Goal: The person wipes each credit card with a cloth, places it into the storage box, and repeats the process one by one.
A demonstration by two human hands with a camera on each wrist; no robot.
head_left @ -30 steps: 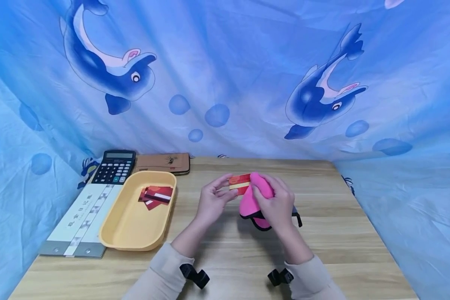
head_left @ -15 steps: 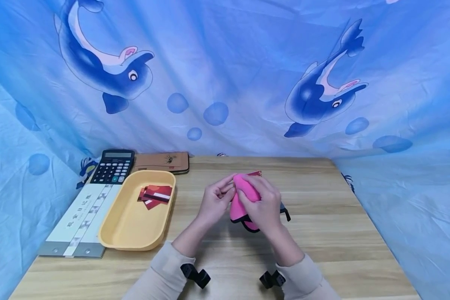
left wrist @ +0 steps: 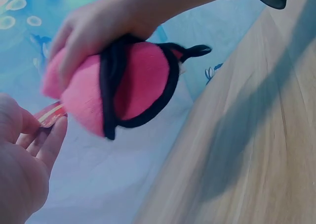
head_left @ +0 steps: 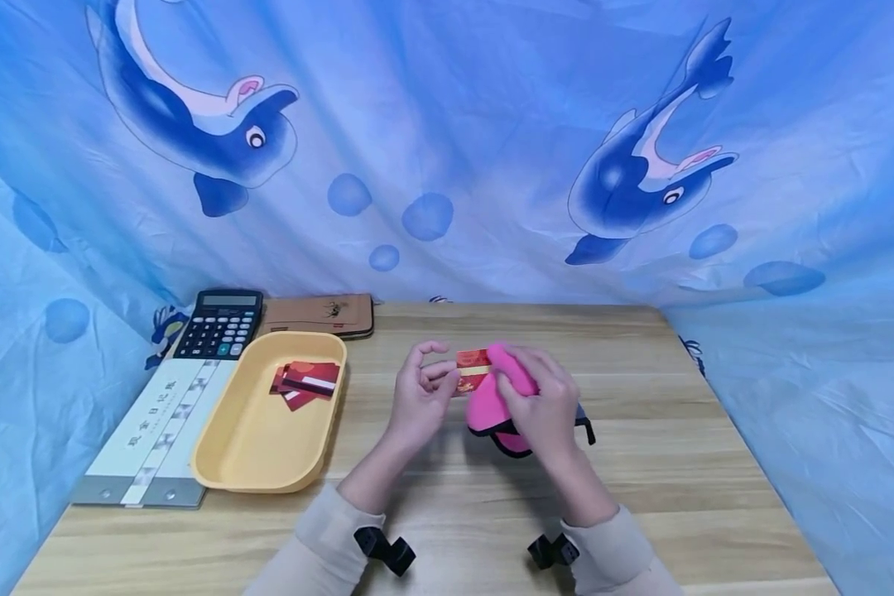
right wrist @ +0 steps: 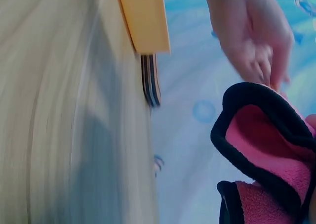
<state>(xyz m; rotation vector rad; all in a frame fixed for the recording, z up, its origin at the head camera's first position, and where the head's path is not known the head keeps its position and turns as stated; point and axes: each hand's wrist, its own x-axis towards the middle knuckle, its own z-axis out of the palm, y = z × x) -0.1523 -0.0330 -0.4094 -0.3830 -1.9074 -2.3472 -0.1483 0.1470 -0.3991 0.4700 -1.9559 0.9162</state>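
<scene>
In the head view, a red bank card (head_left: 473, 370) with a pale yellow stripe is held above the table. My left hand (head_left: 421, 401) pinches its left edge between thumb and fingers. My right hand (head_left: 555, 399) grips a pink cloth mitt (head_left: 487, 407) with black edging, and the mitt covers the card's right end. The left wrist view shows the mitt's black hanging loop (left wrist: 197, 51) and the card (left wrist: 51, 115) at the left fingertips. Seen from the right wrist, the mitt's opening (right wrist: 256, 135) gapes in front of the left hand (right wrist: 254, 41).
Several red cards (head_left: 309, 382) lie in a yellow tray (head_left: 268, 472) on the left. Beside it are a white and grey binder (head_left: 145, 430) and a black calculator (head_left: 223, 324). A brown wallet (head_left: 298, 314) lies behind the tray. Blue dolphin-print fabric hangs around the wooden table (head_left: 678, 463).
The mitt slid left over the card half a second ago, hiding most of it, then moved back right, so the card's left part shows again. The left hand keeps its pinch.
</scene>
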